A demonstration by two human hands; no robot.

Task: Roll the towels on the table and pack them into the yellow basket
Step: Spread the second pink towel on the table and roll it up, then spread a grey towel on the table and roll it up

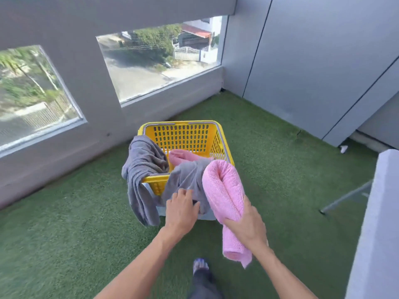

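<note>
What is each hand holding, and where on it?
The right hand grips the rolled pink towel near its lower end. The left hand rests on the grey cloth draped over the yellow basket.

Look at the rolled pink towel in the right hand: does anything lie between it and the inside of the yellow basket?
Yes. A grey cloth drapes over the yellow basket's near rim, where the left hand touches it, beside the rolled pink towel held by the right hand.

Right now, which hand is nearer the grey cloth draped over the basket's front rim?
Left. The left hand rests on the grey cloth; the right hand grips the rolled pink towel beside it.
</note>
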